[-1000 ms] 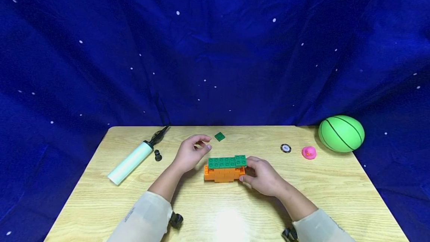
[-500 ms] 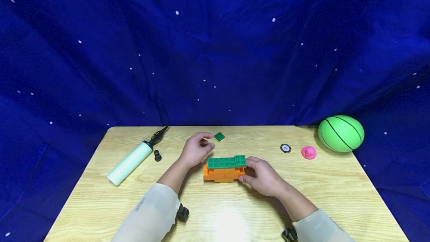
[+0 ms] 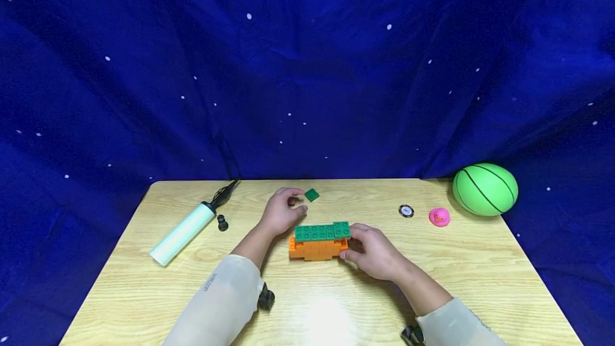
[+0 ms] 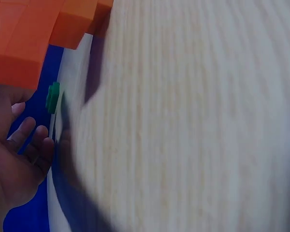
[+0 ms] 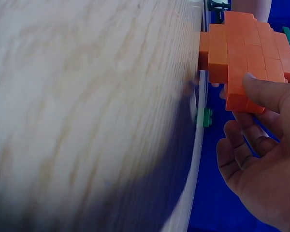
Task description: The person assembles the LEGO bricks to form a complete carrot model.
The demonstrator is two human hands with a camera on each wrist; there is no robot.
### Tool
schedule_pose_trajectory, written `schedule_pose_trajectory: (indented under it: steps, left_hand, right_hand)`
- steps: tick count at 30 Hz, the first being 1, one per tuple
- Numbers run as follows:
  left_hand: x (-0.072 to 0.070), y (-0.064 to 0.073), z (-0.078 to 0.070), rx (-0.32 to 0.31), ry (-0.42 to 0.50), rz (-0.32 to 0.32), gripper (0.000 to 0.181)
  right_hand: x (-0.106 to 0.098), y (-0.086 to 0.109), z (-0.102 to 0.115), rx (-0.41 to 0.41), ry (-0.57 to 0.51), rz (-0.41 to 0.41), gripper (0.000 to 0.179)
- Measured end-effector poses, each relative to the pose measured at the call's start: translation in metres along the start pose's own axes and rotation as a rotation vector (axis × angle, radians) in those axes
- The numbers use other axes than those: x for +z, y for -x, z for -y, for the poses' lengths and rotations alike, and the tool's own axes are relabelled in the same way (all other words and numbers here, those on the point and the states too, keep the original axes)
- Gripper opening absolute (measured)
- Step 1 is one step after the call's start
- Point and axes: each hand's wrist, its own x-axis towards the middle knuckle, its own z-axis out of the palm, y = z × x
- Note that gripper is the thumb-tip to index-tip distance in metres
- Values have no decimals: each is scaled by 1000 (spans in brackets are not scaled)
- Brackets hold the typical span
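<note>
My right hand point(image 3: 377, 252) pinches the right end of a toy brick build point(image 3: 318, 250). Orange bricks form its stepped body, and a row of green studded bricks point(image 3: 314, 233) runs along the top. In the right wrist view the thumb point(image 5: 266, 92) lies on the orange face, with fingers behind. Beyond the build, my left hand point(image 3: 281, 213) holds nothing, its thumb and fingers spread in a loose curve. Just off its fingertips, a small loose green brick point(image 3: 312, 195) lies on the table; the left wrist view shows this green brick point(image 4: 53, 97) past the fingers.
On the left of the wooden table point(image 3: 192, 303) lie a pale hand pump point(image 3: 182, 234) with a black nozzle and a black chess pawn point(image 3: 222, 223). To the right are a poker chip point(image 3: 405, 211), a pink rubber duck point(image 3: 439, 217) and a green ball point(image 3: 485, 189). A blue curtain point(image 3: 307, 68) hangs behind.
My left hand has moved forward and right, close to the loose green brick. My right hand keeps its grip on the build. The head view has shifted slightly.
</note>
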Motion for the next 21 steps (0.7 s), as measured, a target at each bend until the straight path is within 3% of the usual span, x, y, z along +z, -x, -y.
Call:
schedule_pose_trajectory:
  steps: [7, 21]
  left_hand:
    - [5, -9, -1, -12, -82, 16, 46]
    - [13, -20, -6, -44, -278, 89, 47]
  right_hand:
    - [-1, -2, 1, -8, 10, 1, 16]
    - [0, -1, 3, 13, -14, 20, 24]
